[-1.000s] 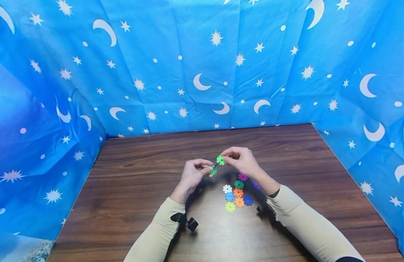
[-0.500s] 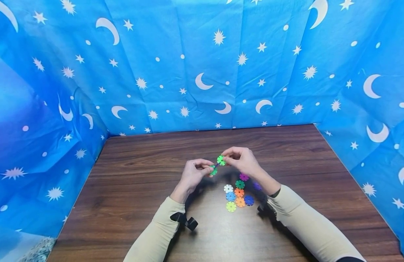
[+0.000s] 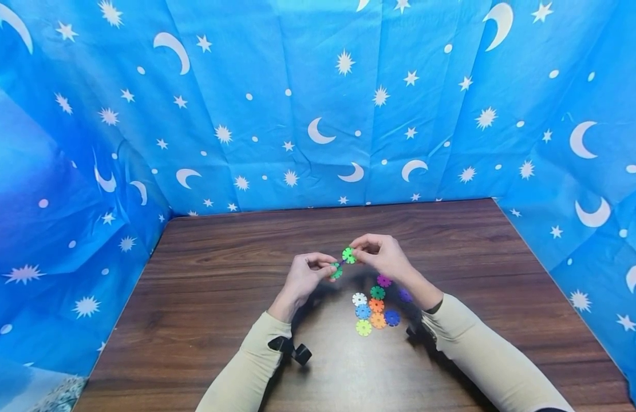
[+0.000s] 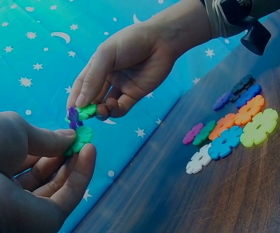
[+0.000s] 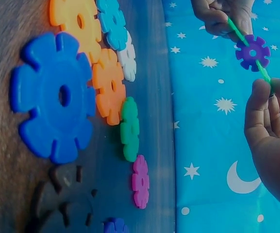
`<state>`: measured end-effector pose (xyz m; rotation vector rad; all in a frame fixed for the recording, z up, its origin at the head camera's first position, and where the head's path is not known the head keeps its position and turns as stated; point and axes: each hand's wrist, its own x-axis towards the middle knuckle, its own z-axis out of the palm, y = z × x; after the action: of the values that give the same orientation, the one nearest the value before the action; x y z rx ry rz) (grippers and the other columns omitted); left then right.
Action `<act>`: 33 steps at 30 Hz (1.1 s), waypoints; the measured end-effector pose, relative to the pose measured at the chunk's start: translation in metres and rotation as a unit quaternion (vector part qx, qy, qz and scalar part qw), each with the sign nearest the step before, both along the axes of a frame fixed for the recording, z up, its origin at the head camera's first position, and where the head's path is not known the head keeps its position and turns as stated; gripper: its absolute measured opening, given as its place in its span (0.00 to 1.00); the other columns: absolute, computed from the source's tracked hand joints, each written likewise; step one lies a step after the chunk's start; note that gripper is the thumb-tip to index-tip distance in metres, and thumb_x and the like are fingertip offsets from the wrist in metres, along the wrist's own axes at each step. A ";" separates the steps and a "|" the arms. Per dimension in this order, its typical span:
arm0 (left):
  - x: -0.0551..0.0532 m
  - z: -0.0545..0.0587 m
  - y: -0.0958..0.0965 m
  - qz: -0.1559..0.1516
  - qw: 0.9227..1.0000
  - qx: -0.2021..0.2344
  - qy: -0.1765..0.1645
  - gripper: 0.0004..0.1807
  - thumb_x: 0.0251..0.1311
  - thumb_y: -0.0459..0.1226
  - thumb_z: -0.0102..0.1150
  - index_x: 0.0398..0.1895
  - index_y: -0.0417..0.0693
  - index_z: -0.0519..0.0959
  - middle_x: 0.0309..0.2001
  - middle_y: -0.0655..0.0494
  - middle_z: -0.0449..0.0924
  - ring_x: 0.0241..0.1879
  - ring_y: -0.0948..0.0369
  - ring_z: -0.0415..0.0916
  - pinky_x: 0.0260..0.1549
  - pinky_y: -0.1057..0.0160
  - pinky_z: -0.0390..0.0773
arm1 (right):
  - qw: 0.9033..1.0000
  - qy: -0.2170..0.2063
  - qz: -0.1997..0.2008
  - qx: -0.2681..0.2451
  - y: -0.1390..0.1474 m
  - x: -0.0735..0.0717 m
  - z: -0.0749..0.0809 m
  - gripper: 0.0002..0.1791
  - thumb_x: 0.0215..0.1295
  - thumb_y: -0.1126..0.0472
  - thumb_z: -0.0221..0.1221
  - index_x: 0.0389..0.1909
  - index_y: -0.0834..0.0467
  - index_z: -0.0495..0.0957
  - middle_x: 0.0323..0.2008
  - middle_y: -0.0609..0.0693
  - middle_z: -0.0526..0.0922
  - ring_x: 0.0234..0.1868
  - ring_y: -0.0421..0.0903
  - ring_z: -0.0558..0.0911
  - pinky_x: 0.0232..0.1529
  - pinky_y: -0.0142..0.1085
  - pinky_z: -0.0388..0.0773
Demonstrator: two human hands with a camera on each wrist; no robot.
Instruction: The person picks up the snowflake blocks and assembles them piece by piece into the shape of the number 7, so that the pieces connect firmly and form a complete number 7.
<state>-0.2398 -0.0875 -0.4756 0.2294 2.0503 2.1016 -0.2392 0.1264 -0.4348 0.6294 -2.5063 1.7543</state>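
A blue cloth point(image 3: 266, 131) printed with white moons and stars fills the upper part of the head view, behind a dark wood-grain table point(image 3: 204, 320) that spans the lower half. Two pale sleeves point(image 3: 495, 355) reach in from the bottom edge, with a black wrist device point(image 3: 292, 349) strapped to the one at lower left. Just below the centre of the frame, the person's right hand point(image 3: 387, 256) and left hand point(image 3: 303, 277) face each other above the tabletop, each in a pinch, thumb and fingers parted only by the thin piece between them. The left holds a green notched disc point(image 3: 336, 271); the right grips a brighter green disc point(image 3: 348, 256). A purple disc point(image 5: 246, 57), at upper right in the right wrist view, links the two greens. Loose discs lie flat on the table, lower and to the right of the joined pieces in the head view: white point(image 3: 355, 299), light blue point(image 3: 363, 315), yellow-green point(image 3: 363, 332), dark green point(image 3: 374, 293), two orange point(image 3: 378, 324), deep blue point(image 3: 392, 321), magenta point(image 3: 384, 284) and violet point(image 3: 406, 295). A blackish disc point(image 4: 241, 83) shows at upper right in the left wrist view.
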 end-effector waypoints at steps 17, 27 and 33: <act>-0.002 -0.001 -0.004 0.007 1.000 0.010 0.011 0.12 0.55 0.21 0.63 0.42 0.22 0.79 0.33 0.30 0.81 0.25 0.63 0.81 0.34 0.52 0.86 | 0.998 0.027 -0.031 0.045 0.017 -0.015 -0.029 0.08 0.67 0.59 0.61 0.41 0.59 0.83 0.27 0.55 0.84 0.27 0.50 0.82 0.27 0.32 0.78; -0.003 0.002 -0.006 0.008 1.000 0.011 0.002 0.10 0.55 0.21 0.62 0.41 0.24 0.80 0.26 0.52 0.81 0.26 0.63 0.81 0.36 0.51 0.85 | 0.998 0.014 -0.025 0.062 0.030 -0.015 -0.034 0.06 0.64 0.62 0.64 0.40 0.58 0.83 0.32 0.58 0.86 0.27 0.43 0.83 0.29 0.32 0.81; -0.003 0.001 -0.008 0.004 1.000 0.018 -0.002 0.12 0.55 0.20 0.62 0.43 0.21 0.78 0.25 0.55 0.81 0.26 0.64 0.81 0.31 0.62 0.85 | 0.991 0.019 -0.036 0.124 0.037 -0.014 -0.036 0.05 0.61 0.63 0.65 0.37 0.58 0.83 0.28 0.49 0.85 0.26 0.41 0.81 0.28 0.32 0.78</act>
<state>-0.2425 -0.0957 -0.4745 0.2234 2.0165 2.1433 -0.2536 0.1632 -0.4712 0.5660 -2.7062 1.4068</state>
